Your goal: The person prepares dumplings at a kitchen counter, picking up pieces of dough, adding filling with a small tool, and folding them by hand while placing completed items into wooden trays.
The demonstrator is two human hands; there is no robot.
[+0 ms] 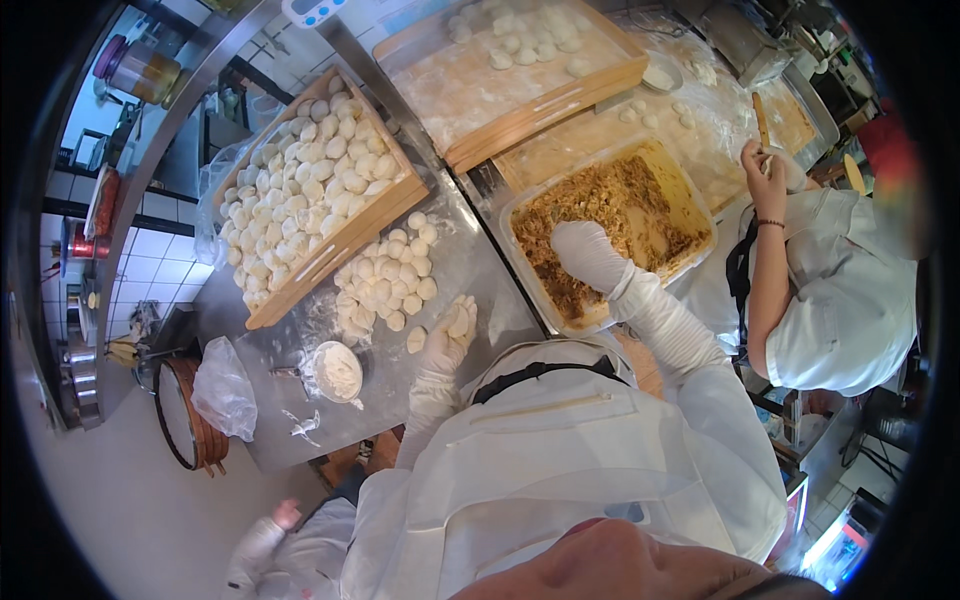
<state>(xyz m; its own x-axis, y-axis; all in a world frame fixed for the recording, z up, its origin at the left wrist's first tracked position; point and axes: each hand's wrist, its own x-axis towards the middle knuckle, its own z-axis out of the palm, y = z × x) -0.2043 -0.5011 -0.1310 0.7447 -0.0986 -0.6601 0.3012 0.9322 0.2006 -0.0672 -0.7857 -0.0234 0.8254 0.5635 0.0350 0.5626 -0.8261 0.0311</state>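
Observation:
My left hand (448, 341), in a thin whitish glove, holds a flattened round of dough (459, 322) on its fingers above the steel table. My right hand (589, 255), gloved too, is down in the brown shredded filling (592, 199) of a rectangular plastic tub (706, 217); its fingers are hidden, so I cannot tell what they hold. Beside my left hand lies a single dough piece (416, 339), with a pile of dough rounds (390, 271) behind it. A wooden tray (337, 251) full of filled dumplings (300, 187) stands further left.
A bowl of flour (338, 372) sits at the near left of the table. Another wooden tray (551, 105) with dumplings stands at the back. A co-worker in white (832, 300) at the right holds a wooden stick (760, 120). Another person (300, 547) is at the lower left.

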